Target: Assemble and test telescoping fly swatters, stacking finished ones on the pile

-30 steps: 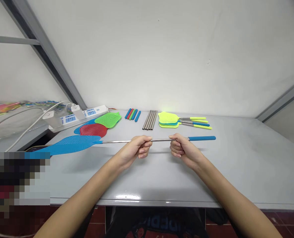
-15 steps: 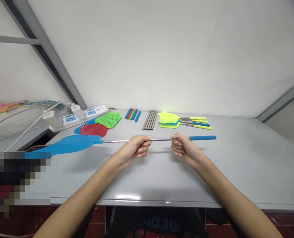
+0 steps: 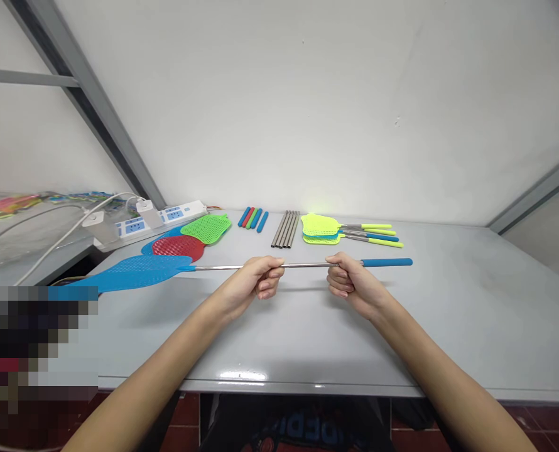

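swatter: your blue fly swatter (image 3: 138, 274) is off the tabletop in your hands, lying level across the front of the table, its mesh head out to your left, just in front of the red head.
left hand: your left hand (image 3: 255, 279) is clenched around the steel shaft (image 3: 308, 265), partway between head and handle.
right hand: your right hand (image 3: 355, 282) is also curled tight on that shaft, right beside the blue grip (image 3: 387, 262), which sticks out past it.
table: the grey table (image 3: 449, 314) runs under both hands, and the shaft's shadow falls on it.
far edge, left: a red swatter head (image 3: 178, 248) overlaps a green swatter head (image 3: 206, 228) and a blue swatter head (image 3: 159, 249), near a white power strip (image 3: 166, 216).
far edge, middle: coloured grips (image 3: 252, 218) lie in a bunch beside steel tubes (image 3: 286, 229).
far edge, right: yellow-green fly swatters (image 3: 320, 225) lie stacked.
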`<state>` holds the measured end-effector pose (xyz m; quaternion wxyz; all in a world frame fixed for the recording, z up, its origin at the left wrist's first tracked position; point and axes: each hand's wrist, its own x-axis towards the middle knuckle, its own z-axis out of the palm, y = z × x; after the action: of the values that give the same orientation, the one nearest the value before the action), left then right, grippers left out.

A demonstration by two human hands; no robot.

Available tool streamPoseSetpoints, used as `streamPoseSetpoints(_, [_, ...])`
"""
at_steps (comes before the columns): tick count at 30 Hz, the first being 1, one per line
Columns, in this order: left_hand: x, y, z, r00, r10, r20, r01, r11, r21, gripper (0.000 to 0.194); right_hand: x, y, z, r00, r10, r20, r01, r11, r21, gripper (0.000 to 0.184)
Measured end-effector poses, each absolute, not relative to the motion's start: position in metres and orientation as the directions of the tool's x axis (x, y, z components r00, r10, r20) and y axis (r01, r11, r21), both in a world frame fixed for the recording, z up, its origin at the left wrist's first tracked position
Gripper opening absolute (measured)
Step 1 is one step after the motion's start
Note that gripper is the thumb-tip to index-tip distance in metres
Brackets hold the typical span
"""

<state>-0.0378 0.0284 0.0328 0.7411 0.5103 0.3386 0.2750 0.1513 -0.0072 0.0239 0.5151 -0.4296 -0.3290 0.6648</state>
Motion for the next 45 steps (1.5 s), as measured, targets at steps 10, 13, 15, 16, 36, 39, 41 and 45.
streamPoseSetpoints(10, [-0.0403, 0.0293, 0.0366, 0.600, 0.770, -0.218, -0.071, 0.323, 0.944, 0.032, 0.1557, -0.0066, 0.0246, -0.099, 0.968, -0.230, -0.388, -0.251, -0.887, 0.039])
streamPoseSetpoints(13, [-0.0411, 0.0299, 0.0372, 0.594, 0.775, -0.213, -0.076, 0.319, 0.945, 0.031, 0.1573, -0.0062, 0.0235, -0.095, 0.970, -0.225, -0.383, -0.244, -0.891, 0.038])
streamPoseSetpoints(15, [-0.0415, 0.0303, 0.0370, 0.593, 0.776, -0.214, -0.078, 0.320, 0.944, 0.031, 0.1581, -0.0059, 0.0229, -0.095, 0.971, -0.220, -0.378, -0.240, -0.894, 0.038])
streamPoseSetpoints(16, [-0.0417, 0.0305, 0.0367, 0.594, 0.775, -0.215, -0.078, 0.321, 0.944, 0.031, 0.1583, -0.0057, 0.0226, -0.096, 0.971, -0.218, -0.377, -0.238, -0.895, 0.038])
streamPoseSetpoints(36, [-0.0417, 0.0296, 0.0333, 0.584, 0.794, -0.168, -0.065, 0.253, 0.965, 0.032, 0.1559, -0.0048, 0.0168, -0.226, 0.941, -0.251, -0.428, -0.328, -0.842, 0.040])
streamPoseSetpoints(39, [-0.0417, 0.0290, 0.0336, 0.587, 0.792, -0.166, -0.052, 0.241, 0.969, 0.033, 0.1531, -0.0065, 0.0181, -0.234, 0.934, -0.271, -0.434, -0.349, -0.830, 0.038])
streamPoseSetpoints(41, [-0.0413, 0.0283, 0.0335, 0.596, 0.788, -0.155, -0.038, 0.221, 0.975, 0.033, 0.1519, -0.0075, 0.0187, -0.231, 0.934, -0.274, -0.432, -0.350, -0.831, 0.036])
streamPoseSetpoints(45, [-0.0388, 0.0253, 0.0340, 0.587, 0.802, -0.105, -0.012, 0.139, 0.990, 0.029, 0.1512, -0.0088, 0.0187, -0.221, 0.940, -0.260, -0.412, -0.332, -0.849, 0.032])
